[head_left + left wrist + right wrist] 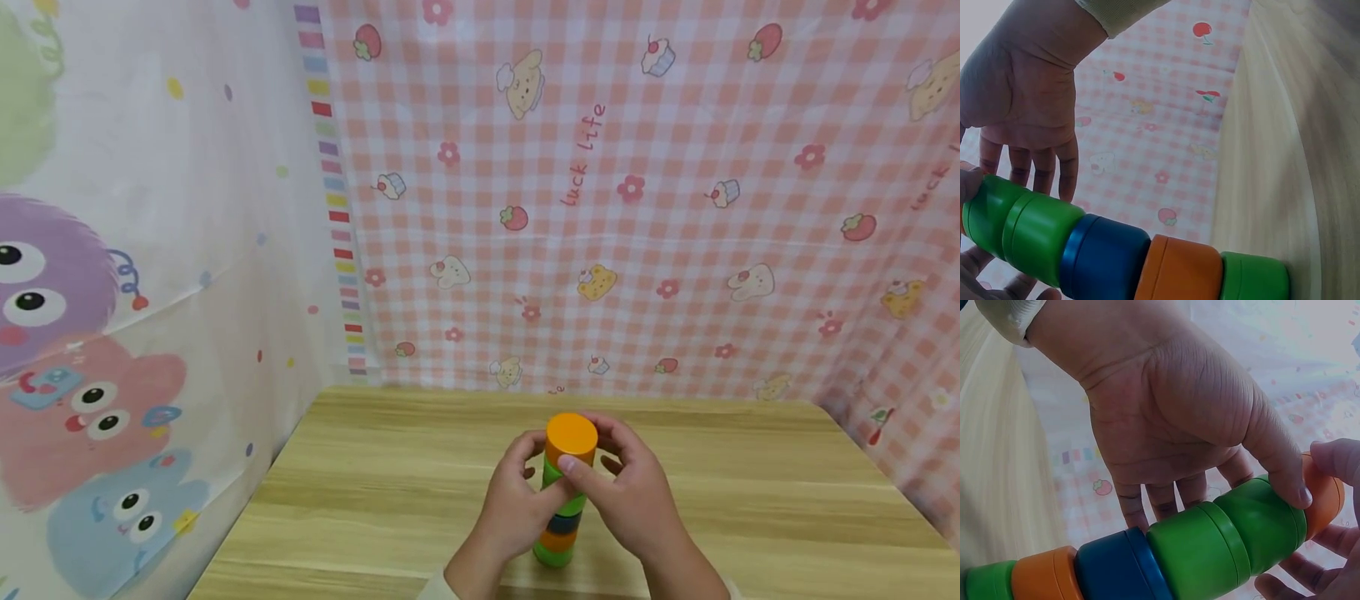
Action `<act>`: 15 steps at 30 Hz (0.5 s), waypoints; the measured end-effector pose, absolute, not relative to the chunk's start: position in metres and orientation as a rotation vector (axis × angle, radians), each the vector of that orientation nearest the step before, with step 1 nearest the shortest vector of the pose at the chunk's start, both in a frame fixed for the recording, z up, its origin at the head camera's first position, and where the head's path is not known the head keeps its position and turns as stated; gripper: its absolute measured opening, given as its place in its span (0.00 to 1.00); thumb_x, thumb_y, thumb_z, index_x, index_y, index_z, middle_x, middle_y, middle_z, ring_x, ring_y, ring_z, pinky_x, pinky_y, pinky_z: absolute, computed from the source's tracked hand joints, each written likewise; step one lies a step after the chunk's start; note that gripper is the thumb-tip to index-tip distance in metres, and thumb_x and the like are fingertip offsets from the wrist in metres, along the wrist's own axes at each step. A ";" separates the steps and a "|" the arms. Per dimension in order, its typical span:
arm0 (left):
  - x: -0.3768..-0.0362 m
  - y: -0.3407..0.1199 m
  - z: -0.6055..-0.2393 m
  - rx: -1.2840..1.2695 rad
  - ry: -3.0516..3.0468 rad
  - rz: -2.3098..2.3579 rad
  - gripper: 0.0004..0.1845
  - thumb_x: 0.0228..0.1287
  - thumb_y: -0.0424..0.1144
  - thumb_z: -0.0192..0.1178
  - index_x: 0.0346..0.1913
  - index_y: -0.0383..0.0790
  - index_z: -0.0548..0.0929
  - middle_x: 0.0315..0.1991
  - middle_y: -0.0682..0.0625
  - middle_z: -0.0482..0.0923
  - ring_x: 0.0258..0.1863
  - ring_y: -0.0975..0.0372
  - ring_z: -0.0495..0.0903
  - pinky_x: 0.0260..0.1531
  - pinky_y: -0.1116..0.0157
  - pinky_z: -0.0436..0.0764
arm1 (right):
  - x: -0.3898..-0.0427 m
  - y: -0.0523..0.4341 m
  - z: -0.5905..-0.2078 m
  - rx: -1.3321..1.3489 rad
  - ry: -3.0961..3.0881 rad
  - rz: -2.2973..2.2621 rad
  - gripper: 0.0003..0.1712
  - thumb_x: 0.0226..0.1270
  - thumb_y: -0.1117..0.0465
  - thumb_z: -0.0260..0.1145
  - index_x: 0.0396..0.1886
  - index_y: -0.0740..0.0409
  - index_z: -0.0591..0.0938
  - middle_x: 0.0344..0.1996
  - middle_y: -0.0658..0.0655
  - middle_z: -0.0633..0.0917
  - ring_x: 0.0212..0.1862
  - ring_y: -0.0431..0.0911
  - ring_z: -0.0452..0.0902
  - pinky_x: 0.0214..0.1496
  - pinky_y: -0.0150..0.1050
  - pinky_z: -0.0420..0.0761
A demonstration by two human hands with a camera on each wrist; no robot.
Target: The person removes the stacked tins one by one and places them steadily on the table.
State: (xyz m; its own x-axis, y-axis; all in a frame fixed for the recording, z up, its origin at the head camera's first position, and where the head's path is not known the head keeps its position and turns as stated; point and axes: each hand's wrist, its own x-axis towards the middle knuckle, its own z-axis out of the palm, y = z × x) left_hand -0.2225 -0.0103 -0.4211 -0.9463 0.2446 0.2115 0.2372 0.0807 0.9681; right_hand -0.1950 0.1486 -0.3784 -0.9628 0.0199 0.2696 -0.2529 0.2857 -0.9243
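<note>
Steadying, apparently, an upright stack of orange, green and blue plastic-looking cylinders [564,524] on the pale wood-grain table [360,500]; left hand [512,510] and right hand [636,500] grip its top; next probably calls for even release.

1. A pink-and-white checked cloth [675,125] hangs behind the table, printed with strawberries, cupcakes, flowers, animal heads and "luck life".
2. A white cloth [210,183] covers the left side, showing purple, pink and blue cartoon creatures.
3. A multicoloured striped border [333,183] runs down between them.
4. The table [360,483] has pale wood grain.
5. Soft light falls throughout.
</note>
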 end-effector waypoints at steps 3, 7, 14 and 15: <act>-0.222 -0.009 -0.422 0.498 2.309 2.061 0.21 0.68 0.53 0.71 0.60 0.56 0.80 0.62 0.59 0.79 0.70 0.52 0.70 0.69 0.37 0.65 | -0.195 0.150 -0.378 0.213 -2.323 1.724 0.30 0.70 0.55 0.75 0.68 0.54 0.78 0.63 0.56 0.83 0.65 0.54 0.76 0.69 0.69 0.69; -0.221 -0.006 -0.421 0.475 2.296 2.064 0.21 0.68 0.54 0.70 0.60 0.58 0.80 0.62 0.61 0.79 0.69 0.54 0.70 0.69 0.37 0.64 | -0.195 0.153 -0.378 0.214 -2.308 1.717 0.29 0.70 0.55 0.75 0.68 0.55 0.79 0.63 0.56 0.83 0.65 0.54 0.76 0.69 0.69 0.69; -0.220 -0.005 -0.423 0.470 2.273 2.070 0.21 0.69 0.53 0.70 0.61 0.58 0.80 0.61 0.60 0.79 0.69 0.56 0.69 0.69 0.35 0.62 | -0.196 0.157 -0.379 0.205 -2.276 1.728 0.28 0.71 0.56 0.74 0.67 0.55 0.79 0.64 0.57 0.83 0.65 0.54 0.76 0.69 0.69 0.69; -0.221 -0.005 -0.423 0.470 2.275 2.068 0.21 0.69 0.53 0.70 0.61 0.58 0.80 0.61 0.60 0.79 0.68 0.56 0.69 0.69 0.35 0.62 | -0.197 0.158 -0.379 0.205 -2.273 1.730 0.28 0.71 0.56 0.74 0.68 0.56 0.79 0.64 0.57 0.83 0.65 0.55 0.76 0.69 0.69 0.69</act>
State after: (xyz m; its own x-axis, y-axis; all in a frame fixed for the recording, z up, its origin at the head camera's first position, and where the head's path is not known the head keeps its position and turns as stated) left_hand -0.2207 -0.0048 -0.4230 -0.9539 0.2422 0.1774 0.1996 0.0704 0.9773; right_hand -0.1967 0.1576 -0.3793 -0.9515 0.0547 0.3028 -0.2773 0.2741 -0.9208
